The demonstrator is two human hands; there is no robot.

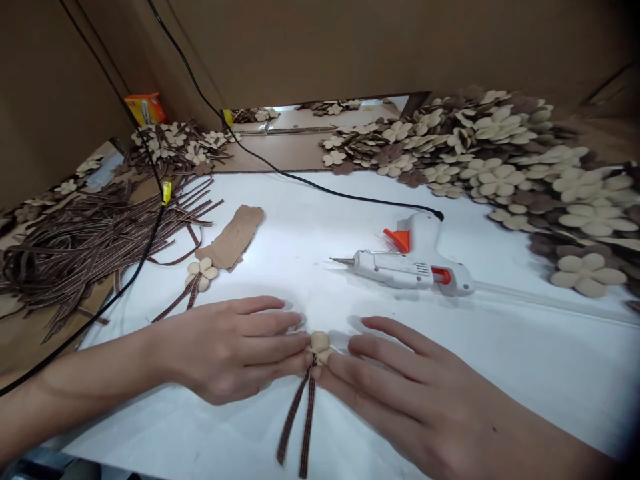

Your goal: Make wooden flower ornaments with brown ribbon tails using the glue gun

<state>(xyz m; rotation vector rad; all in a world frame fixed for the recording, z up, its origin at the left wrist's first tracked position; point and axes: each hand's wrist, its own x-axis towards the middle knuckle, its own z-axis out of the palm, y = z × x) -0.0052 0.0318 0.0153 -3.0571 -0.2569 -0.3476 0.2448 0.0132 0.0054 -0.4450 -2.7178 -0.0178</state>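
Observation:
Between my hands, low in the middle of the white work surface (295, 233), is a small cream flower (320, 343) with two brown striped ribbon tails (307, 427) hanging toward me. My left hand (235, 347) pinches its left side, partly covering the petals. At its right edge, my right hand (400, 387) grips with thumb and forefinger, the other fingers bent. A second cream flower with ribbon tails (202, 274) lies beyond my left hand, touching a torn cardboard piece (233, 237). The white glue gun (395, 269) rests on its side, nozzle pointing left.
Brown striped ribbons (95, 240) are heaped at left, with finished-looking flowers (173, 143) behind them. Cream and brown flower shapes (500, 160) pile along the right. A black cable (320, 187) crosses to the glue gun. An orange box (145, 109) stands at back left.

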